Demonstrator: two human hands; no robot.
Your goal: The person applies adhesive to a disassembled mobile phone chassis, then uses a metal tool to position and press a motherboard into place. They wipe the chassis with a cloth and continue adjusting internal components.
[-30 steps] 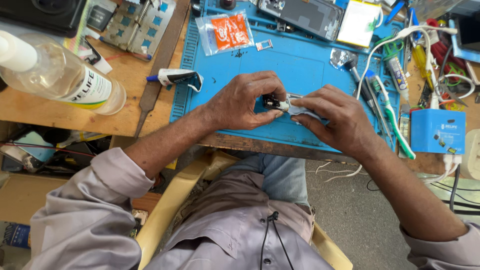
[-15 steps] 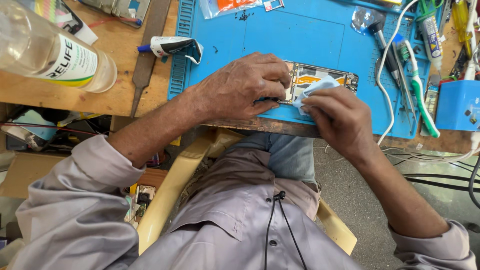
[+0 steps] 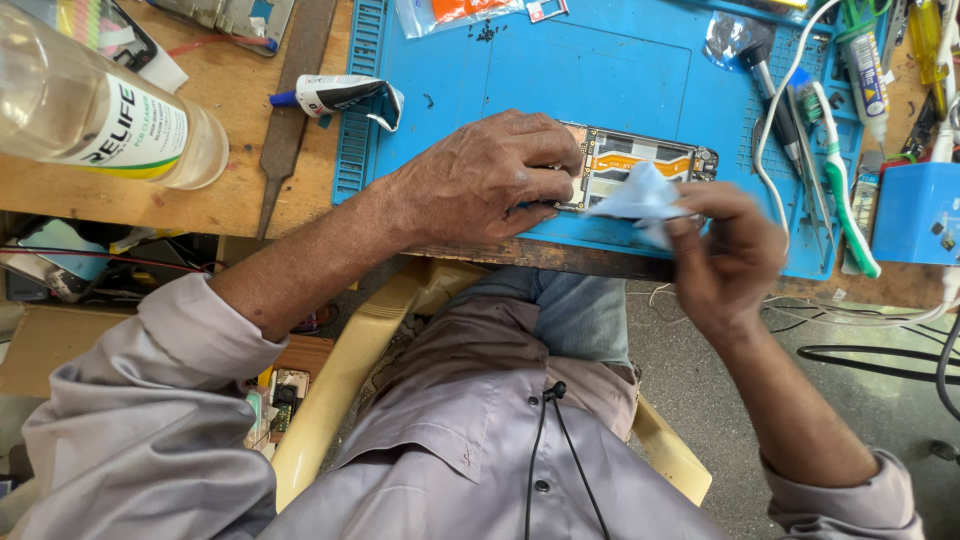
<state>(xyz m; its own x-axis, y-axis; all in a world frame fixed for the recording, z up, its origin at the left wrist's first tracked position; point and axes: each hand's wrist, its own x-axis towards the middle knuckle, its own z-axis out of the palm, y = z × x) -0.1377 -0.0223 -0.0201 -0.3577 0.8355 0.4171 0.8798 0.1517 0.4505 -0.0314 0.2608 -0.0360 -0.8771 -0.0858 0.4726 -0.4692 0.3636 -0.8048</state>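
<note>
An opened phone (image 3: 640,160) with its inner boards showing lies on the blue work mat (image 3: 560,80) near the table's front edge. My left hand (image 3: 480,180) presses down on the phone's left end and holds it in place. My right hand (image 3: 725,250) pinches a pale blue wipe (image 3: 640,200) and holds it against the phone's lower right part. The phone's left end is hidden under my left fingers.
A clear liquid bottle (image 3: 100,110) lies at the left on the wooden table. A squeezed glue tube (image 3: 340,95) rests at the mat's left edge. Tweezers, a toothbrush (image 3: 840,170) and cables crowd the right, beside a blue box (image 3: 915,215). A metal file (image 3: 290,110) lies left of the mat.
The view has shifted down and closer. The phone now lies flat on the mat under my left hand, and my right hand has brought the wipe onto it.
</note>
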